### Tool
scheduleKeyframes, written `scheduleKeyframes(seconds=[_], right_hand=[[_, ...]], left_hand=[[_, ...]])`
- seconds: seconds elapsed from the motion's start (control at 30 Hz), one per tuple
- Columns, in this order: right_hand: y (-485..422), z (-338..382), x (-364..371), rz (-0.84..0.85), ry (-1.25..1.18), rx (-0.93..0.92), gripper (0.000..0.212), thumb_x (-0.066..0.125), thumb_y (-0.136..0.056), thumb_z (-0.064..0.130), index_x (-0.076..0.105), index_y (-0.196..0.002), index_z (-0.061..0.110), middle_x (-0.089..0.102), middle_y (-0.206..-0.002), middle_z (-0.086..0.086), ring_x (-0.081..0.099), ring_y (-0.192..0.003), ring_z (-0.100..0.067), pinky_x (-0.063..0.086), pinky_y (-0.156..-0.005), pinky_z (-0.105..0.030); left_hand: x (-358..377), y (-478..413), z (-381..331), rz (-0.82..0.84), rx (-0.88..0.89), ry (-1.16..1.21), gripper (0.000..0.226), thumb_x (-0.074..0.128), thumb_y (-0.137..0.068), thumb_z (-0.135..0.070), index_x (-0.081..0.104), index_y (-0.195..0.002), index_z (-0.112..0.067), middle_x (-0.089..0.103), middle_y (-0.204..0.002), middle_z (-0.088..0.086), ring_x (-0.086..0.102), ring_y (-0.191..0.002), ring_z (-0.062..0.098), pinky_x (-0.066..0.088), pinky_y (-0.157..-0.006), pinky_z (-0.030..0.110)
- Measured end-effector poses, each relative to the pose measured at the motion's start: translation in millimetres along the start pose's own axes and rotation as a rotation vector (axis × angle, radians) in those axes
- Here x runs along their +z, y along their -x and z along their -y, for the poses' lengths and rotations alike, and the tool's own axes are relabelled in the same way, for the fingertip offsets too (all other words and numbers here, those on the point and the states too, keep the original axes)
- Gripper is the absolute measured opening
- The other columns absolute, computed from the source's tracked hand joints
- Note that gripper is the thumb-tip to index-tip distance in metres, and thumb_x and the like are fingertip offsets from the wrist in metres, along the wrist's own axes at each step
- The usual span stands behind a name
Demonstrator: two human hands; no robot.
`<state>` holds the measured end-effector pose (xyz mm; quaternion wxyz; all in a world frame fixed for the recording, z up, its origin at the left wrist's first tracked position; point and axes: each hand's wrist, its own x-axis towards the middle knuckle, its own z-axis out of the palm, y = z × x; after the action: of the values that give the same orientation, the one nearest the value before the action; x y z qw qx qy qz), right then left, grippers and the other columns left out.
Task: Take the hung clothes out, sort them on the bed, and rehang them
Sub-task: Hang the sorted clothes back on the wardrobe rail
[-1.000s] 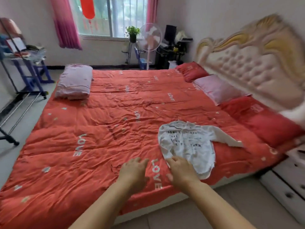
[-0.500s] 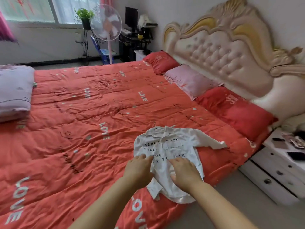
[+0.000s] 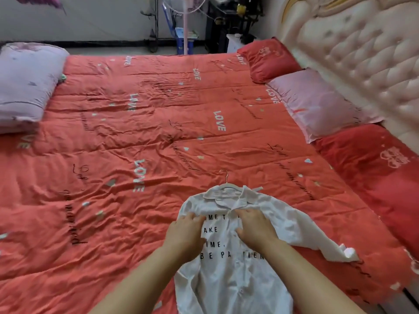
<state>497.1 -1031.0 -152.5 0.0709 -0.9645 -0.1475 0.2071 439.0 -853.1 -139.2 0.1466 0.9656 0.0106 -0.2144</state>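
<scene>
A white collared shirt [image 3: 229,275] with black lettering lies flat, front up, on the red quilt of the bed [image 3: 127,159], near its front edge. A white hanger [image 3: 226,181] is still inside the collar, its metal hook pointing away from me. My left hand [image 3: 187,234] rests on the shirt's left chest with fingers fairly straight. My right hand [image 3: 255,227] lies on the button placket just below the collar, fingers slightly bent; whether they pinch the cloth is unclear. One sleeve [image 3: 322,241] stretches out to the right.
Red and pink pillows [image 3: 322,105] line the padded headboard [image 3: 362,51] on the right. A folded lilac blanket [image 3: 25,82] sits at the far left of the bed. A standing fan [image 3: 186,23] and a dark desk stand beyond the bed.
Both hands have slid up the shirt from its lower hem to the chest and placket. My view has moved closer and tilted down onto the shirt.
</scene>
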Motion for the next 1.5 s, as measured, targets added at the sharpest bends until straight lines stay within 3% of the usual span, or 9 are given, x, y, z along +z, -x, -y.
scheduleKeyframes(seconds=[0.37,0.63,0.73,0.8,0.93,1.13,1.3,1.4,1.5], right_hand=[[-238.2,-93.3,61.2,0.157,0.110,-0.083,0.050,0.057,-0.090,0.031,0.039,-0.134,0.016,0.045,-0.134,-0.005,0.042,-0.124,-0.025,0.038,-0.096,-0.035],[-318.3,-124.1,128.1,0.201,0.108,-0.043,0.084,0.057,-0.089,0.043,0.008,-0.149,0.010,0.024,-0.152,-0.007,0.027,-0.138,-0.024,0.026,-0.111,-0.039],[-335.4,-124.7,142.8,0.158,0.091,0.009,0.070,0.050,-0.093,0.041,0.017,-0.148,0.012,0.038,-0.141,-0.010,0.038,-0.129,-0.027,0.029,-0.106,-0.039],[-338.6,-123.2,144.5,0.084,0.094,-0.007,0.050,0.047,-0.095,0.034,0.036,-0.140,0.015,0.047,-0.128,-0.011,0.045,-0.118,-0.030,0.034,-0.099,-0.037],[-317.7,-116.0,130.1,-0.018,-0.243,-0.062,0.029,0.051,-0.093,0.022,0.059,-0.121,0.019,0.048,-0.101,-0.005,0.053,-0.094,-0.027,0.041,-0.078,-0.033],[-249.2,-69.7,64.6,-0.154,-0.331,-0.300,0.020,0.057,-0.091,0.020,0.066,-0.107,0.026,0.044,-0.088,0.009,0.054,-0.080,-0.016,0.044,-0.075,-0.037],[-165.5,13.6,-6.5,-0.402,-0.372,-0.581,0.017,0.067,-0.079,0.014,0.066,-0.090,0.027,0.052,-0.077,0.006,0.057,-0.063,-0.014,0.048,-0.050,-0.034],[-101.8,74.7,-45.4,-0.456,-0.401,-0.770,0.021,0.068,-0.067,0.019,0.067,-0.086,0.028,0.050,-0.074,0.016,0.050,-0.059,0.000,0.042,-0.048,-0.019],[-29.3,139.1,-73.4,-0.475,-0.444,-0.894,0.026,0.071,-0.062,0.018,0.069,-0.087,0.027,0.055,-0.074,0.013,0.057,-0.059,-0.006,0.038,-0.056,-0.011]], left_hand=[[56.0,-164.4,-8.1,0.024,-0.183,0.108,0.058,0.050,-0.093,-0.033,0.023,-0.144,-0.026,0.034,-0.142,-0.004,0.036,-0.129,0.019,0.040,-0.097,0.033],[108.7,-204.4,8.6,0.052,-0.218,0.171,0.057,0.050,-0.092,-0.031,0.024,-0.143,-0.028,0.033,-0.138,-0.009,0.038,-0.125,0.014,0.036,-0.099,0.026],[123.8,-207.2,13.2,0.055,-0.227,0.190,0.054,0.051,-0.089,-0.028,0.029,-0.139,-0.031,0.035,-0.136,-0.010,0.040,-0.122,0.014,0.039,-0.095,0.028],[130.0,-204.6,15.3,0.058,-0.225,0.195,0.055,0.050,-0.090,-0.029,0.028,-0.140,-0.031,0.033,-0.137,-0.010,0.040,-0.123,0.014,0.039,-0.097,0.029],[127.7,-188.2,20.7,0.017,-0.251,0.199,0.059,0.048,-0.093,-0.029,0.020,-0.145,-0.031,0.029,-0.143,-0.009,0.035,-0.129,0.015,0.034,-0.102,0.030],[83.2,-155.5,28.8,-0.255,-0.219,0.296,0.067,0.051,-0.088,-0.025,0.019,-0.147,-0.027,0.031,-0.143,-0.009,0.032,-0.130,0.012,0.033,-0.103,0.026],[21.8,-96.5,28.7,-0.566,-0.184,0.313,0.065,0.051,-0.091,-0.028,0.020,-0.148,-0.024,0.028,-0.149,-0.002,0.024,-0.137,0.014,0.019,-0.111,0.025],[-10.1,-33.1,40.1,-0.802,-0.180,0.275,0.059,0.044,-0.081,-0.035,0.035,-0.138,-0.023,0.055,-0.129,0.005,0.039,-0.120,0.014,0.043,-0.099,0.042],[-32.1,57.6,59.0,-1.040,-0.231,0.280,0.055,0.039,-0.079,-0.031,0.035,-0.134,-0.031,0.061,-0.119,-0.001,0.041,-0.115,0.009,0.037,-0.097,0.059]])
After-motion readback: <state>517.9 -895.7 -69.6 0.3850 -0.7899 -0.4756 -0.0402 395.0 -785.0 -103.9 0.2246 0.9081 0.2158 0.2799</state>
